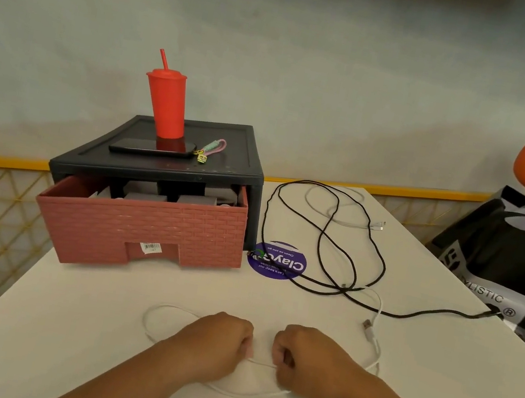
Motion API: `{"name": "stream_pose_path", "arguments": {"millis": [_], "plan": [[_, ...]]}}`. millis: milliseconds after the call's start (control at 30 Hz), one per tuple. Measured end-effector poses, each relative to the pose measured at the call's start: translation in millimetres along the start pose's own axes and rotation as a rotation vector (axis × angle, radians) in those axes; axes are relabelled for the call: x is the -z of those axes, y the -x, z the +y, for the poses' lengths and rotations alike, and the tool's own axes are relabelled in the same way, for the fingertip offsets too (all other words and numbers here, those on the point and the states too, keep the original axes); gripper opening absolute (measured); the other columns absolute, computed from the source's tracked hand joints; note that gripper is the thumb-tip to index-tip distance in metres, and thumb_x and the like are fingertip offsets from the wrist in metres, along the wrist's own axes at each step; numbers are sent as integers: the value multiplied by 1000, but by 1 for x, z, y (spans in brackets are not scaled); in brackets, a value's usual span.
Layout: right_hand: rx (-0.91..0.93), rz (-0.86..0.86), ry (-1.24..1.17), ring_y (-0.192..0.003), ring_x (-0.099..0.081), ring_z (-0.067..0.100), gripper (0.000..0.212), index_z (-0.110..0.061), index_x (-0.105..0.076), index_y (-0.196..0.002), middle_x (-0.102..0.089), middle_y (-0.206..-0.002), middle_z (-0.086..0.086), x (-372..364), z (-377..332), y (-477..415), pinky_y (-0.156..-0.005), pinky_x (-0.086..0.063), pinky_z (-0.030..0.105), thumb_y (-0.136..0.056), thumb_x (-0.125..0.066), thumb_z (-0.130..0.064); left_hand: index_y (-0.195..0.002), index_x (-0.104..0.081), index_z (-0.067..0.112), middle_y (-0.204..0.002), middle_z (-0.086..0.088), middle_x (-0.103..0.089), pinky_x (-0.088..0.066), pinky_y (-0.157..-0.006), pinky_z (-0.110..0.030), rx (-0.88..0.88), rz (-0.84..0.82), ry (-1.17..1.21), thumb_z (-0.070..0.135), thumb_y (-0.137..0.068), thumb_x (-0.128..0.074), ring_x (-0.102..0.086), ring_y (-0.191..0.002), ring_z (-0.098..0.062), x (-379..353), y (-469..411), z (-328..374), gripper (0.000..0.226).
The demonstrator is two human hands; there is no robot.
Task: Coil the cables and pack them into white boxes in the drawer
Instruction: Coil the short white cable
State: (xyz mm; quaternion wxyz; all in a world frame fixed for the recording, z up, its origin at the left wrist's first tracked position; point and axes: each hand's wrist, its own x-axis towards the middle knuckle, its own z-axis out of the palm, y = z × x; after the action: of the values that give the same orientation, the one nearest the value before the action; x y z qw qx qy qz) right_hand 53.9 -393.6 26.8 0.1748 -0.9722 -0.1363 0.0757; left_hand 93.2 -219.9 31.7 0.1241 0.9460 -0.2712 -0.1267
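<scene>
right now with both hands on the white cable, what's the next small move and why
Probably fold the first loop: the left hand and right hand pinch the white cable a short span apart, the rest lying loose on the table.

A thin white cable (371, 335) lies loose by the table's front edge. A long black cable (264, 220) loops toward the right edge. The pink drawer (145, 228) sits pulled open at the back left.

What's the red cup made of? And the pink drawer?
The red cup looks like matte plastic: even colour and a dull sheen all over. The pink drawer seems to be moulded plastic too, since its brick pattern is pressed evenly into the front, though I can't be sure.
</scene>
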Motion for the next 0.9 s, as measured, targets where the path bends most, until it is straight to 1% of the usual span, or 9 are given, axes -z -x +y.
{"name": "stream_pose_path", "arguments": {"millis": [167, 233, 333, 433, 533, 600, 700, 800, 900], "plan": [[-68, -43, 66, -76, -43, 19, 22, -25, -35, -70, -44, -76, -5, 3, -1, -1, -56, -31, 27, -74, -52, -11, -85, -52, 20, -99, 1, -60, -41, -78, -31, 41, -118, -77, 33, -93, -49, -53, -91, -20, 8, 7, -3, 16], [-78, -33, 80, -77, -44, 21, 20, -25, -36, -80, -45, -79, -2, 5, -1, -1, -54, -31, 27, -76, -50, -11, -80, -47, 21, -99, -2, -58, -39, -78, -31, 56, -167, -110, 40, -93, -48, -52, -92, -21, 10, 12, 0, 23], [-77, 17, 131, -79, -43, 21, 20, -22, -39, -93, -45, -86, -2, 7, -1, 1, -55, -31, 26, -79, -49, -11, -104, -49, 12, -116, -13, -58, -38, -80, -32, 19, -143, -275, 35, -99, -37, -53, -105, -30, 13, 16, 4, 27], [-105, 95, 161, -82, -45, 21, 16, -17, -50, -99, -43, -90, -2, 12, 5, -1, -65, -36, 28, -84, -46, -13, -115, -44, 8, -118, -16, -57, -36, -76, -34, 16, -2, -434, 29, -101, -28, -54, -106, -34, 27, 18, 6, 30], [-187, 227, 128, -94, -55, 23, 8, -19, -50, -90, -48, -93, 1, 24, 20, -2, -67, -33, 26, -89, -44, -13, -113, -45, 10, -107, -13, -62, -40, -73, -34, 63, 197, -462, 22, -100, -27, -59, -96, -31, 47, 19, 1, 25], [-241, 334, 47, -92, -56, 22, 13, -17, -54, -95, -59, -98, 3, 32, 34, -1, -65, -35, 26, -91, -43, -11, -106, -48, 13, -88, -7, -62, -44, -68, -33, 125, 340, -316, 22, -100, -27, -60, -79, -26, 61, 20, -8, 23], [-278, 446, -107, -81, -57, 21, 15, -19, -57, -97, -61, -85, 1, 39, 51, 1, -70, -42, 30, -96, -43, -18, -92, -47, 16, -68, 1, -54, -40, -55, -29, 204, 523, -96, 28, -100, -29, -54, -62, -18, 75, 20, -24, 23], [-282, 501, -247, -69, -53, 19, 18, -18, -58, -87, -54, -67, -3, 45, 55, -2, -65, -42, 29, -96, -43, -14, -91, -52, 17, -67, 2, -54, -33, -51, -28, 217, 634, -24, 27, -99, -33, -53, -62, -16, 82, 22, -29, 22], [-256, 544, -443, -66, -48, 17, 21, -9, -61, -86, -48, -61, -3, 51, 38, -7, -74, -49, 41, -95, -47, -21, -103, -53, 16, -70, 1, -58, -38, -50, -28, 216, 665, 76, 23, -99, -36, -53, -60, -13, 79, 24, -25, 18]]}}
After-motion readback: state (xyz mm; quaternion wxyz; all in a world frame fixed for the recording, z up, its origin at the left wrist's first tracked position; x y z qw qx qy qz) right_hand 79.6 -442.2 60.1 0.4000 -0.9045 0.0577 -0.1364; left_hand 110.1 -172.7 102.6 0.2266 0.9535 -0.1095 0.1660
